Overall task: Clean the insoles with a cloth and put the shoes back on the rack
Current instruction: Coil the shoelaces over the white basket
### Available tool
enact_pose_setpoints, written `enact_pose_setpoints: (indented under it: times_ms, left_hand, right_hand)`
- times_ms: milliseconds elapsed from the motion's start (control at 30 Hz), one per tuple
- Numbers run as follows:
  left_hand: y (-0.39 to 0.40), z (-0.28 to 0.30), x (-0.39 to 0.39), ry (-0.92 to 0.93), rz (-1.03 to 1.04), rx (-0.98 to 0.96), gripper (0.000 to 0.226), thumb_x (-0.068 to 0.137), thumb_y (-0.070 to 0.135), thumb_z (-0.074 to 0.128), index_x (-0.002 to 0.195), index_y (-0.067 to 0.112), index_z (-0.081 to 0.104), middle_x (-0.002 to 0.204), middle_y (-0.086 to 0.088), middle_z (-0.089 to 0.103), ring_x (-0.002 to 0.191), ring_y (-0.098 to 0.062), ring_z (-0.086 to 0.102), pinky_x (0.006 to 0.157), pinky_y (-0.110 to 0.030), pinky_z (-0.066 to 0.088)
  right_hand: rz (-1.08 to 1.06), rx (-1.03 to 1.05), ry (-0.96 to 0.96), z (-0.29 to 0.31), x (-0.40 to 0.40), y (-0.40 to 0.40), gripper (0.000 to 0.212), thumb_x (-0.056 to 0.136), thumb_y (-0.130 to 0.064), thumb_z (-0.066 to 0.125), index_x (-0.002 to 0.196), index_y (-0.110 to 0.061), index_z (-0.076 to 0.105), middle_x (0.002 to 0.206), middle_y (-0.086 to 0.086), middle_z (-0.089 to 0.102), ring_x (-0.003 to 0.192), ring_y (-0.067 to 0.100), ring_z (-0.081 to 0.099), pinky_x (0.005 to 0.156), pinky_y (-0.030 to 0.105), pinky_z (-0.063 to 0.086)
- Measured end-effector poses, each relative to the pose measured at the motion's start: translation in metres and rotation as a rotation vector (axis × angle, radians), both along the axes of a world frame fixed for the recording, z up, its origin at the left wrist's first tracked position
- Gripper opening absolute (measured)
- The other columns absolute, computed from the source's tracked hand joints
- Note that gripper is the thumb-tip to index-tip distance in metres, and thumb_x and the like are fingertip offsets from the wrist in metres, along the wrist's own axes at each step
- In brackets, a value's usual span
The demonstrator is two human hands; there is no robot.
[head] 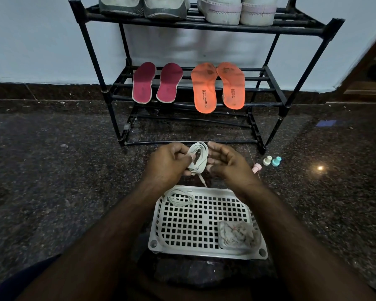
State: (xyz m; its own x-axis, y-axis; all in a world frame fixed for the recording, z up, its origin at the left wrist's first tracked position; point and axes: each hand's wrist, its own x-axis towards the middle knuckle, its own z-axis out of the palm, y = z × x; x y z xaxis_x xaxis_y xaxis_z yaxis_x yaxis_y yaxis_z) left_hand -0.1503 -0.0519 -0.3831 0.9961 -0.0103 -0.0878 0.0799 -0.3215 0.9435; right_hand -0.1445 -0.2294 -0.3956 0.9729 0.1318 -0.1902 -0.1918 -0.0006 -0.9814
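White lace [197, 157], coiled into a loop, is sitting between both hands just near the rack [204, 25]. The left hand [168, 162] is pinching the coil, its grip grasping the lace; the right hand [226, 162] is hovering beside it with fingers loosely curved, grip released. To finish neatly, I judge the loose tip should be tucked in before laying the coil in the tray [206, 254] beside the other lace [180, 198]. Pink insoles [156, 83] and orange insoles [218, 88] are lying on the middle shelf, long axes running near-to-far, heels pointing near. The cloth [239, 235] is resting in the tray's near right corner.
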Motion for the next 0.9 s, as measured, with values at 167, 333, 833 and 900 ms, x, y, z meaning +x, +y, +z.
enact_pose_setpoints:
  times_ms: [167, 333, 833, 900]
  left_hand:
    - [-0.001, 0.001, -0.002, -0.009, -0.078, -0.013, 0.003, 0.095, 0.019, 0.07, 0.094, 0.017, 0.072, 0.078, 0.003, 0.077, 0.066, -0.018, 0.075, 0.063, -0.03, 0.06]
    - [0.0, -0.006, 0.001, 0.01, 0.026, -0.029, 0.004, 0.095, 0.019, 0.07, 0.092, 0.017, 0.071, 0.078, 0.0, 0.077, 0.068, -0.018, 0.075, 0.069, -0.037, 0.063]
    - [0.006, -0.012, 0.003, 0.047, -0.17, 0.171, 0.021, 0.088, 0.015, 0.073, 0.105, 0.027, 0.066, 0.092, 0.003, 0.07, 0.078, -0.013, 0.069, 0.076, -0.041, 0.062]
    - [0.007, -0.015, 0.003, 0.036, -0.14, 0.178, 0.017, 0.089, 0.014, 0.072, 0.098, 0.028, 0.068, 0.084, 0.005, 0.07, 0.074, -0.011, 0.067, 0.075, -0.045, 0.061]
  right_hand:
    - [0.086, 0.231, 0.067, 0.0, 0.001, 0.0, 0.046, 0.084, -0.014, 0.055, 0.129, -0.019, 0.056, 0.122, 0.005, 0.068, 0.107, 0.022, 0.064, 0.095, 0.042, 0.05]
    - [0.005, 0.098, 0.066, -0.004, -0.008, 0.015, 0.024, 0.089, -0.003, 0.066, 0.113, -0.007, 0.065, 0.093, 0.015, 0.071, 0.074, 0.018, 0.069, 0.061, 0.029, 0.056]
    - [0.069, -0.43, -0.026, -0.016, -0.005, 0.018, 0.008, 0.088, -0.013, 0.067, 0.084, -0.019, 0.071, 0.07, 0.001, 0.07, 0.056, 0.019, 0.066, 0.066, 0.055, 0.06]
    - [0.06, -0.427, -0.036, -0.016, -0.005, 0.019, 0.005, 0.088, -0.013, 0.068, 0.084, -0.016, 0.071, 0.071, 0.005, 0.07, 0.055, 0.019, 0.064, 0.065, 0.054, 0.059]
